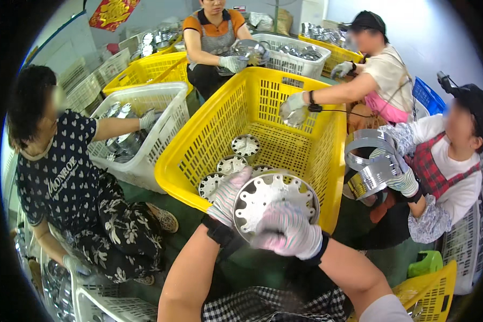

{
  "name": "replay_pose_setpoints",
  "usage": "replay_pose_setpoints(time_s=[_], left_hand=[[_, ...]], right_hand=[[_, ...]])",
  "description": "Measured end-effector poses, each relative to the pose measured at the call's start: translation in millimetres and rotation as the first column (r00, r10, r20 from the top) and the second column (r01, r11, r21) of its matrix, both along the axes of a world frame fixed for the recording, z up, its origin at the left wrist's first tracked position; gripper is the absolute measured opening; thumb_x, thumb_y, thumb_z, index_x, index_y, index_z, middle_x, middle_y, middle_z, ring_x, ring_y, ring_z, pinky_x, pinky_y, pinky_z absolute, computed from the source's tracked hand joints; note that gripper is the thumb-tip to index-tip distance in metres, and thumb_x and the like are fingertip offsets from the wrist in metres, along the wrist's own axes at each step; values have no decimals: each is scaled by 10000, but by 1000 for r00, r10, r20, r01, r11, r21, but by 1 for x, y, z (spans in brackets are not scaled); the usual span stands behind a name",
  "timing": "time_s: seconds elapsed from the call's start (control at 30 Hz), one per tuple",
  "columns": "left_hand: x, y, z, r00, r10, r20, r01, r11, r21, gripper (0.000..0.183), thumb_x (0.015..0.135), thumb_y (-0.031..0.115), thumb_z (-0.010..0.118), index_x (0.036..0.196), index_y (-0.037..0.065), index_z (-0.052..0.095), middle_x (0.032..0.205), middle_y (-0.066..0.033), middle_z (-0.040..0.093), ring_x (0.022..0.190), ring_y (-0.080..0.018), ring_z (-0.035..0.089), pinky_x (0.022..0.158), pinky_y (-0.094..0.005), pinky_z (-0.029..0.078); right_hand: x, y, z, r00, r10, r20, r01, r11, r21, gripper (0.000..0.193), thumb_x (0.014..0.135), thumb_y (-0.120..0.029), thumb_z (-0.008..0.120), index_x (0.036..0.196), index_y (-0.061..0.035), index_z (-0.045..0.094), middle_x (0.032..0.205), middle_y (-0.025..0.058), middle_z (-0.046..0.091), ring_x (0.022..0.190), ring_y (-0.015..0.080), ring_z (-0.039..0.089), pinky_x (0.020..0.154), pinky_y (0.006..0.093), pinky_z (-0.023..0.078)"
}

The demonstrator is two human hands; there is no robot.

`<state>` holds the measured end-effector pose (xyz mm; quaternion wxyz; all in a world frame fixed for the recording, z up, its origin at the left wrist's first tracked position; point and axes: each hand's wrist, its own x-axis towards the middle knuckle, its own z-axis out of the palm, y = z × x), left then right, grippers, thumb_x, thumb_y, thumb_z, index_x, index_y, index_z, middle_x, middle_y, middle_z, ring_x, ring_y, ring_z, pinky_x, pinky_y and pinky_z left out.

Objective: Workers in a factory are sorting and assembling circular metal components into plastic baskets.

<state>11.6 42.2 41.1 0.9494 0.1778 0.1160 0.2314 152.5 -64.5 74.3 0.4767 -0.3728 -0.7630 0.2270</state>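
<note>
In a striped glove, my left hand (229, 197) grips the left rim of a round silver metal disc (276, 188) with a scalloped, notched pattern and small holes around its edge. My right hand (291, 232), gloved too, is closed with curled fingers in front of the disc's lower face. Whatever it may hold is hidden. Beyond my hands stands a large yellow plastic basket (190, 153), and the disc is over its near edge. Several similar notched discs lie inside, among them one disc (245, 145) farther back and another disc (211, 185) by the near left corner.
A co-worker's gloved hand (294, 109) reaches into the basket from the right. Another worker at the right holds shiny metal rings (371, 150). At left, a person reaches into a white basket (172, 123) of metal parts. A yellow crate (433, 292) and green object (425, 263) stand lower right.
</note>
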Motion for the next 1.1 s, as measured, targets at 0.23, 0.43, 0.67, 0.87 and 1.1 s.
replay_pose_setpoints(time_s=[0.23,0.43,0.67,0.87,1.1], left_hand=[[37,2,-36,870,437,-227,-369,884,287,412,905,431,657,1050,47,630,857,-30,636,698,-132,580,629,-291,506],[55,-9,-80,697,591,-406,-272,742,613,871,872,715,483,1319,-32,506,1221,-86,576,1070,-179,528,926,-310,442],[39,-6,-7,604,636,-481,-22,616,787,754,860,673,559,1121,-29,646,950,-61,608,850,-160,525,777,-314,459],[36,-7,12,613,486,-624,31,773,633,541,841,534,680,1041,32,669,910,-33,613,793,-131,570,720,-268,482],[61,-21,11,586,578,-569,-254,797,548,585,856,522,651,1196,50,595,1006,-98,640,904,-190,613,770,-335,505]], right_hand=[[16,-13,-3,956,-284,-78,260,938,-230,111,764,-160,704,735,-54,689,658,78,645,645,227,644,614,318,487],[27,25,-32,814,-543,-207,484,830,-278,421,889,-398,620,697,-24,646,629,42,627,604,118,579,597,280,455],[20,12,-41,888,-412,-204,296,852,-433,349,888,-343,643,780,-12,671,639,40,624,614,125,582,597,279,458],[22,-5,-10,933,-310,-184,255,928,-272,270,835,-277,683,752,-21,657,610,50,614,592,128,589,572,281,449],[65,15,-9,964,-120,-236,62,969,-238,352,845,-367,681,755,-27,673,663,70,641,646,158,624,618,293,478]])
